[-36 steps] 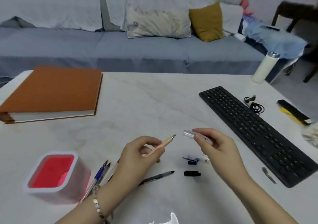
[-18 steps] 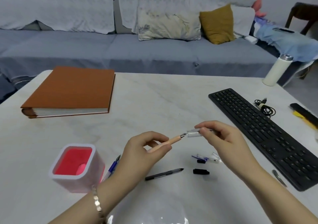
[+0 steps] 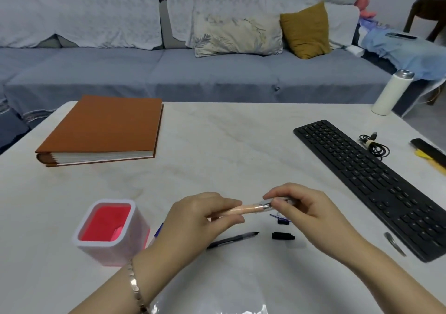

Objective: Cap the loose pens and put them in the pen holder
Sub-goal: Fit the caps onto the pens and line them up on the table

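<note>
Two closed hands, left hand (image 3: 200, 219) gripping peach pen (image 3: 241, 210), right hand (image 3: 306, 214) its clear cap (image 3: 265, 204), above black pen (image 3: 233, 239)

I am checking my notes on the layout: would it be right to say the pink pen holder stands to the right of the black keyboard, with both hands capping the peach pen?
Not quite. In the head view the pink pen holder stands far left of the black keyboard. The left hand and right hand are indeed capping the peach pen.
</note>
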The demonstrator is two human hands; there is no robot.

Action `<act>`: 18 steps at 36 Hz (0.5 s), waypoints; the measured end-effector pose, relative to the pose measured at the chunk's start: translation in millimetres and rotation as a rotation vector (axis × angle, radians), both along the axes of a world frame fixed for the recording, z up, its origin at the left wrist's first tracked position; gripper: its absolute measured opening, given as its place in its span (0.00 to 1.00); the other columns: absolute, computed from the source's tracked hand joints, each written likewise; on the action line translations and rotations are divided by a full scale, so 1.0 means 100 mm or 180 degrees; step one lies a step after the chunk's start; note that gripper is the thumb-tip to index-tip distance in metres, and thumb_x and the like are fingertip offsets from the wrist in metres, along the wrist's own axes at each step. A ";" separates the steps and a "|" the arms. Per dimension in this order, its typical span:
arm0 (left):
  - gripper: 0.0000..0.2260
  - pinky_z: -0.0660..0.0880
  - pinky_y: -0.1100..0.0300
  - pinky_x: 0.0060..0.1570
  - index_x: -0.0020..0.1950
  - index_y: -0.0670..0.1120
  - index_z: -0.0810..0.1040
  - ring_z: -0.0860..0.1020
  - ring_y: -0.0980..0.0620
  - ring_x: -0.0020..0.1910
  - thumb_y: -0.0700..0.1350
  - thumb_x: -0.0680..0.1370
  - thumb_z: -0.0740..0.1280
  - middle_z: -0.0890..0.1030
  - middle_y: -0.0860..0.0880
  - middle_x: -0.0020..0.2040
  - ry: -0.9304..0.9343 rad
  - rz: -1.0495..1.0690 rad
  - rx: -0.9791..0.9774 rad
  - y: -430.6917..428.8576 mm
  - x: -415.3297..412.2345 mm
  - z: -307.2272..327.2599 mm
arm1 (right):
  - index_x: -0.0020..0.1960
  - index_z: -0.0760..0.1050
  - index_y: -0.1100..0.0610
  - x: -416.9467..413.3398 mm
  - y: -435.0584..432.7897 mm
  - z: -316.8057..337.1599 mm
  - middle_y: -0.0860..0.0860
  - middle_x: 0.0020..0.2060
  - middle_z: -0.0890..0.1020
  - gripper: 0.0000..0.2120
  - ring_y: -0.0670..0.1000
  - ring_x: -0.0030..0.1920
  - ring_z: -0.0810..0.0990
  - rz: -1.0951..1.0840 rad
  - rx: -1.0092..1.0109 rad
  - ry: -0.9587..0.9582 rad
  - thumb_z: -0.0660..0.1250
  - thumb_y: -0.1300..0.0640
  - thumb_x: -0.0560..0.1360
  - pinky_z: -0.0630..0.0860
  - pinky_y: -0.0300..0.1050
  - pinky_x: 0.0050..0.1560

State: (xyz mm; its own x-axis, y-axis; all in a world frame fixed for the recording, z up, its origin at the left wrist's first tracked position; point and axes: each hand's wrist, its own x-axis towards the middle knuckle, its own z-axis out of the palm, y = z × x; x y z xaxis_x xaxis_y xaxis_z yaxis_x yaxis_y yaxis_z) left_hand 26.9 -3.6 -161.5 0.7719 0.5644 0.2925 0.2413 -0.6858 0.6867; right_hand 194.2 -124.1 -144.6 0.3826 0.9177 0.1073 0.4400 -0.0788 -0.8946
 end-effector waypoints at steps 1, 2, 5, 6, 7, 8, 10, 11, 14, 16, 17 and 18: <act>0.15 0.65 0.73 0.34 0.51 0.61 0.75 0.72 0.65 0.34 0.62 0.66 0.62 0.75 0.69 0.35 0.0043 -0.0043 0.0092 -0.02 0.02 -0.01 | 0.42 0.79 0.44 -0.01 0.00 -0.02 0.41 0.38 0.81 0.05 0.45 0.36 0.75 0.0040 0.0000 -0.0025 0.65 0.53 0.72 0.75 0.40 0.40; 0.15 0.65 0.73 0.34 0.51 0.60 0.74 0.72 0.66 0.34 0.62 0.67 0.62 0.75 0.69 0.35 0.0058 -0.0090 0.0121 -0.03 0.03 -0.03 | 0.42 0.79 0.44 -0.04 0.01 -0.03 0.41 0.39 0.81 0.05 0.45 0.37 0.76 0.0064 0.0028 -0.0023 0.65 0.52 0.71 0.75 0.41 0.40; 0.14 0.65 0.72 0.34 0.50 0.57 0.76 0.72 0.63 0.34 0.60 0.68 0.62 0.76 0.66 0.35 0.0013 -0.0182 -0.0046 -0.07 0.10 -0.08 | 0.40 0.79 0.44 -0.10 0.03 -0.07 0.37 0.40 0.80 0.06 0.40 0.40 0.78 0.0104 0.0210 -0.0047 0.65 0.54 0.70 0.71 0.30 0.39; 0.14 0.65 0.72 0.34 0.49 0.57 0.77 0.73 0.63 0.35 0.60 0.68 0.62 0.76 0.66 0.35 0.0006 -0.0179 -0.0101 -0.07 0.11 -0.09 | 0.40 0.79 0.44 -0.11 0.04 -0.09 0.36 0.41 0.80 0.06 0.40 0.41 0.78 0.0100 0.0228 -0.0094 0.64 0.53 0.70 0.72 0.30 0.39; 0.14 0.65 0.73 0.35 0.48 0.56 0.77 0.73 0.63 0.35 0.60 0.67 0.63 0.76 0.66 0.35 0.0007 -0.0168 -0.0172 -0.08 0.12 -0.10 | 0.40 0.79 0.44 -0.11 0.04 -0.12 0.36 0.41 0.79 0.05 0.41 0.42 0.78 0.0092 0.0230 -0.0119 0.64 0.51 0.69 0.74 0.33 0.39; 0.13 0.65 0.73 0.34 0.47 0.56 0.78 0.73 0.63 0.35 0.59 0.67 0.64 0.77 0.67 0.34 0.0001 -0.0157 -0.0271 -0.08 0.13 -0.10 | 0.41 0.79 0.45 -0.12 0.03 -0.15 0.36 0.41 0.79 0.05 0.42 0.42 0.78 0.0087 0.0233 -0.0098 0.65 0.49 0.68 0.76 0.36 0.39; 0.10 0.66 0.73 0.34 0.45 0.55 0.80 0.75 0.62 0.35 0.55 0.66 0.68 0.78 0.65 0.33 0.0007 -0.0129 -0.0541 -0.09 0.13 -0.11 | 0.42 0.78 0.45 -0.14 0.02 -0.23 0.38 0.41 0.78 0.08 0.43 0.40 0.78 0.0020 0.0366 -0.0161 0.63 0.45 0.66 0.76 0.38 0.38; 0.08 0.67 0.72 0.33 0.43 0.55 0.81 0.76 0.61 0.35 0.53 0.65 0.70 0.80 0.62 0.34 0.0037 -0.0113 -0.0686 -0.10 0.13 -0.12 | 0.42 0.78 0.45 -0.16 0.01 -0.28 0.40 0.41 0.78 0.08 0.43 0.39 0.78 -0.0024 0.0458 -0.0263 0.62 0.45 0.67 0.74 0.35 0.36; 0.06 0.69 0.66 0.32 0.37 0.54 0.82 0.76 0.60 0.31 0.53 0.63 0.71 0.82 0.55 0.31 0.0222 -0.0087 -0.1320 -0.10 0.16 -0.16 | 0.43 0.77 0.46 -0.18 -0.02 -0.43 0.45 0.41 0.77 0.06 0.41 0.38 0.77 -0.0037 0.0599 -0.0521 0.62 0.49 0.69 0.68 0.28 0.36; 0.06 0.66 0.67 0.30 0.35 0.48 0.83 0.72 0.59 0.25 0.50 0.65 0.73 0.78 0.54 0.23 0.0364 -0.0197 -0.1903 -0.08 0.18 -0.18 | 0.43 0.77 0.47 -0.17 -0.03 -0.51 0.46 0.38 0.76 0.05 0.42 0.37 0.75 0.0013 0.0654 -0.0657 0.63 0.52 0.70 0.67 0.26 0.36; 0.06 0.65 0.68 0.28 0.34 0.45 0.83 0.70 0.59 0.23 0.47 0.67 0.73 0.76 0.54 0.21 0.0442 -0.0275 -0.2181 -0.07 0.19 -0.19 | 0.43 0.77 0.48 -0.17 -0.03 -0.53 0.45 0.36 0.76 0.04 0.41 0.36 0.75 0.0055 0.0676 -0.0746 0.63 0.52 0.71 0.67 0.26 0.37; 0.06 0.63 0.68 0.25 0.34 0.42 0.82 0.67 0.58 0.21 0.44 0.69 0.72 0.75 0.53 0.20 0.0529 -0.0334 -0.2462 -0.05 0.20 -0.19 | 0.44 0.76 0.48 -0.16 -0.03 -0.54 0.45 0.35 0.76 0.04 0.41 0.36 0.74 0.0129 0.0684 -0.0824 0.63 0.52 0.71 0.67 0.26 0.37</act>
